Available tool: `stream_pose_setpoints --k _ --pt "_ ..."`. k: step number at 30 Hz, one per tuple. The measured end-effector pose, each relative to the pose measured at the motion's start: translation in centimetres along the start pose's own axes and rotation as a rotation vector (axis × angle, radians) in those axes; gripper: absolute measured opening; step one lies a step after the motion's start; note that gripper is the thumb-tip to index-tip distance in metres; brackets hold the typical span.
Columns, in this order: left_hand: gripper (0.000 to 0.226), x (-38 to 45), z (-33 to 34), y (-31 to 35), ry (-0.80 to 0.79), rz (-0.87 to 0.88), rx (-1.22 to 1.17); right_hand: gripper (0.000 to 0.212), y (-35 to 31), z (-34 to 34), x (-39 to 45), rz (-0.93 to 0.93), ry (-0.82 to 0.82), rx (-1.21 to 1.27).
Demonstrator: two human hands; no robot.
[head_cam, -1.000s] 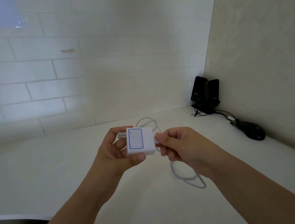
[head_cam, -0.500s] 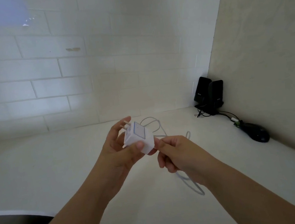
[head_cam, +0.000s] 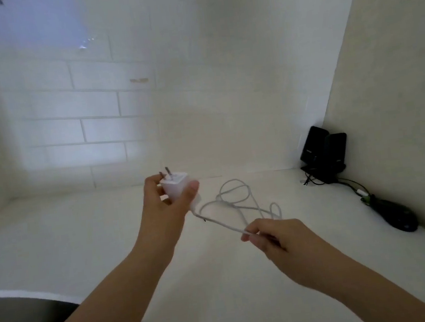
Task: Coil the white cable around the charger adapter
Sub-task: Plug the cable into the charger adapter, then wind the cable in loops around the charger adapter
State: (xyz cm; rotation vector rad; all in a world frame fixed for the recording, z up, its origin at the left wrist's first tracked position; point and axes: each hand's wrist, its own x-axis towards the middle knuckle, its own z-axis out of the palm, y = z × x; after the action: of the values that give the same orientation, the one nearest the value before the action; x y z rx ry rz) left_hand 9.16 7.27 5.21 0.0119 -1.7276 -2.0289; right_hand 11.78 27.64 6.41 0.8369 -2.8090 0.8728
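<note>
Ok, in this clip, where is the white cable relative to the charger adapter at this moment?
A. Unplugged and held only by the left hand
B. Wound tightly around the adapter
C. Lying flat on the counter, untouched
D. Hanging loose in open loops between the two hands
D: the white cable trails in loose loops from the charger adapter held by the left hand to the right hand, which pinches it; no turns are around the adapter.
</note>
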Motion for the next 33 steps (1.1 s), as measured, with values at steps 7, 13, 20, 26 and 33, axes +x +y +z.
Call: stream_pose_setpoints --k 7,13,20,26,33 --pt "0.054 -1.6 0.4 -0.7 -0.47 -0.061 0.233 0.011 -2.0 -2.0 2.3 -0.261 0.253 -0.071" --pt "0.046 -2.6 0.1 0.5 -0.666 -0.184 0.229 0.008 -2.4 -2.6 2.5 -0.169 0.192 0.197" --pt "0.046 -2.8 0.0 2.0 -0.814 -0.143 0.281 0.012 -1.5 -3.7 2.9 -0.072 -0.058 0.394" --pt "0.048 -2.7 -0.3 2.5 -0.887 -0.122 0.418 0.014 0.3 -5.1 3.1 -0.048 -0.095 0.358" --pt "0.055 -3.9 1.0 3.3 -0.922 -0.159 0.347 0.009 0.9 -2.8 3.5 -0.064 -0.066 0.714"
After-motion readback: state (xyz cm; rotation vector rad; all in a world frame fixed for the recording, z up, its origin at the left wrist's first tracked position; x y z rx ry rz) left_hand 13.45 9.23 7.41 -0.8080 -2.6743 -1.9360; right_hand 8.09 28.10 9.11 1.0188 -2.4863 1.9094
